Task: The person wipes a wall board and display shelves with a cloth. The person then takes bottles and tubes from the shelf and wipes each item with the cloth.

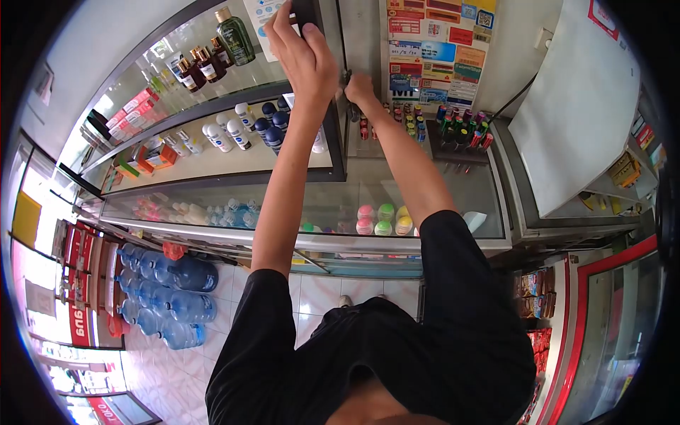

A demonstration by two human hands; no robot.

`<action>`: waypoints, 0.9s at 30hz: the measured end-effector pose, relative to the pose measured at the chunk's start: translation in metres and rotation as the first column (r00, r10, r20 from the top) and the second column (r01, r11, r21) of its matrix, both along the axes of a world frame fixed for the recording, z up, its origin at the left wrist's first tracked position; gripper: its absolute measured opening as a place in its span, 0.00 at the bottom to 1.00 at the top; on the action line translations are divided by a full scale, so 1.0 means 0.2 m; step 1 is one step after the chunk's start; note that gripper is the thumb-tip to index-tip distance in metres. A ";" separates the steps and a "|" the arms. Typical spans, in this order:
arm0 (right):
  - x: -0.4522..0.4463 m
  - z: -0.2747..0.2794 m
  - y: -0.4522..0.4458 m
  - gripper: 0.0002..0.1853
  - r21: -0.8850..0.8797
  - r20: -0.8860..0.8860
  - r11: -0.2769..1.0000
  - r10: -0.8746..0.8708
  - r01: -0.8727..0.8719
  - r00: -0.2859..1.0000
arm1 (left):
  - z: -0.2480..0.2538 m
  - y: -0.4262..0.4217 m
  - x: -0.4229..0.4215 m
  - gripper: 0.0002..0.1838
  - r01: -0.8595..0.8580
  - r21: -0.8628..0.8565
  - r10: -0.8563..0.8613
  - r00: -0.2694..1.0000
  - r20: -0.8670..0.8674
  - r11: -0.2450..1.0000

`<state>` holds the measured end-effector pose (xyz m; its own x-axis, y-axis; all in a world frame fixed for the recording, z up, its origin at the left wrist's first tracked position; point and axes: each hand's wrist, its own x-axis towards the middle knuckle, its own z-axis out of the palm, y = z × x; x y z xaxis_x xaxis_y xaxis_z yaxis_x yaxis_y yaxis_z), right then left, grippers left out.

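Note:
My left hand (303,62) is raised against the dark frame of the glass display cabinet (334,134). Its fingers stretch upward with the thumb apart, beside a white printed card (263,27). My right hand (360,89) is closed at the cabinet's right edge, by a small dark object (352,110) whose kind I cannot make out. What lies inside those fingers is hidden. Behind the glass stand a green bottle (236,37), brown bottles (207,65) and roll-on deodorants (241,133). My left forearm covers part of the shelves.
Small colourful bottles (464,131) stand on the glass counter (340,244) below my right hand. Round pink, green and yellow containers (384,219) sit inside it. Stickers (439,53) cover the wall panel. Blue water jugs (170,294) stand on the floor at left; a red-framed cooler (584,319) is at right.

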<state>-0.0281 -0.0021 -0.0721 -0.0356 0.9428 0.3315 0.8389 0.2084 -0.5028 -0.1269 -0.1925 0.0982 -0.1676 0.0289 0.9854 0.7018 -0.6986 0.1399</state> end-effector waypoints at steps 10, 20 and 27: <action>-0.01 -0.17 0.14 0.13 0.071 -0.205 0.991 -0.098 0.114 0.974 | 0.01 -0.01 0.01 0.24 0.103 0.027 -0.103 0.994 0.025 0.994; 0.00 1.10 -0.26 0.14 0.657 -0.687 0.751 0.631 -0.064 0.360 | 0.01 -0.04 0.02 0.24 0.146 -0.016 -0.145 0.989 0.029 0.989; -0.10 0.63 -0.17 0.15 0.557 -0.749 0.827 0.458 0.081 0.479 | 0.01 -0.03 0.02 0.24 0.148 -0.018 -0.147 0.989 0.036 0.989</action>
